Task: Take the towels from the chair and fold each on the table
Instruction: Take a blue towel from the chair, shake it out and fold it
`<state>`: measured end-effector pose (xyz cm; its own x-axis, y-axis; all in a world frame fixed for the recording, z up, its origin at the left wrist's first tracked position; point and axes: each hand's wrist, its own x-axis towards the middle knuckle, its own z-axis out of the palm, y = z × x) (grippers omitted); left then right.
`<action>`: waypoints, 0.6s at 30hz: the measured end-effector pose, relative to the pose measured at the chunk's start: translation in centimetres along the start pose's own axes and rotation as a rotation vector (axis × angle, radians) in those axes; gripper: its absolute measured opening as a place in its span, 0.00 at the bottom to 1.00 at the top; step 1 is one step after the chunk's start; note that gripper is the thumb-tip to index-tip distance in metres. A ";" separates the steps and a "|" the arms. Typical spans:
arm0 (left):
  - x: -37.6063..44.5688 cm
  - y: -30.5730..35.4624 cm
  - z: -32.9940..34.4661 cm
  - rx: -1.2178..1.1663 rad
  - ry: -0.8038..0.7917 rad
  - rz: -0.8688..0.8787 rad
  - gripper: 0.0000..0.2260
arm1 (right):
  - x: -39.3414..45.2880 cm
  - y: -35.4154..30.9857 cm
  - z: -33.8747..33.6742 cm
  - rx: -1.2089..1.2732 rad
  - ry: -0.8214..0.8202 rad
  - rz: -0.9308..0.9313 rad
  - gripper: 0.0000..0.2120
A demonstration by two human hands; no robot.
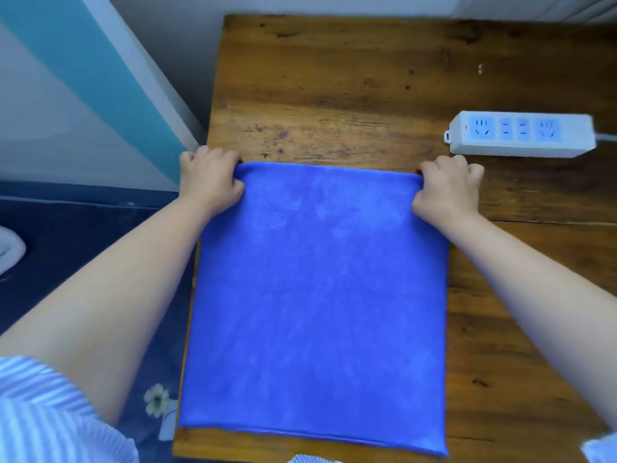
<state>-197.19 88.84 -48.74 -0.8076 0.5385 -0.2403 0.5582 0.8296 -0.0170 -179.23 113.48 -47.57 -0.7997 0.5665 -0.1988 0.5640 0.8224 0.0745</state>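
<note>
A blue towel (pixel 317 295) lies flat on the wooden table (pixel 367 78), stretched between the two hands and running from them back toward the person; its left edge reaches the table's left edge. The left hand (pixel 210 177) pinches the towel's far left corner, fingers curled over the fold. The right hand (pixel 445 187) pinches the far right corner the same way, knuckles up. Both forearms reach forward, bare below striped sleeves (pixel 50 412). A white power strip (pixel 521 133) sits just beyond the right hand, apart from it.

Dark blue floor (pixel 83 235), white wall (pixel 187 45).
</note>
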 end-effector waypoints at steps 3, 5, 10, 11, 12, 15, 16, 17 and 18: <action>-0.3 0.1 -1.0 0.024 -0.015 -0.007 0.11 | -0.2 -0.8 -1.0 -0.018 -0.024 0.040 0.11; -1.4 -0.1 -1.4 0.015 0.008 -0.002 0.11 | -1.6 -0.9 -1.1 0.019 0.058 0.076 0.11; -6.0 -1.6 -1.8 0.061 0.073 0.103 0.10 | -7.3 -0.7 -1.8 0.120 0.243 0.102 0.13; -7.5 -2.1 -1.7 0.088 0.072 0.130 0.10 | -9.1 -0.8 -1.9 0.132 0.256 0.104 0.13; -8.4 -2.3 -1.5 0.108 0.069 0.141 0.10 | -10.3 -0.6 -1.8 0.142 0.257 0.108 0.14; -12.6 -3.1 -1.2 0.160 0.042 0.209 0.11 | -14.8 -0.5 -1.4 0.217 0.241 0.139 0.15; -14.2 -3.5 -1.1 0.172 0.024 0.240 0.12 | -16.2 -0.6 -1.1 0.242 0.235 0.143 0.16; -15.5 -3.6 -1.1 0.178 0.000 0.263 0.13 | -17.3 -0.7 -0.8 0.255 0.233 0.149 0.15; -16.9 -3.7 -1.1 0.165 -0.017 0.283 0.13 | -18.6 -0.6 -0.4 0.273 0.244 0.148 0.15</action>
<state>-185.85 76.79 -43.58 -0.6133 0.7409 -0.2738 0.7847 0.6111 -0.1041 -164.79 102.45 -43.52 -0.7125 0.7008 0.0351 0.6846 0.7052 -0.1842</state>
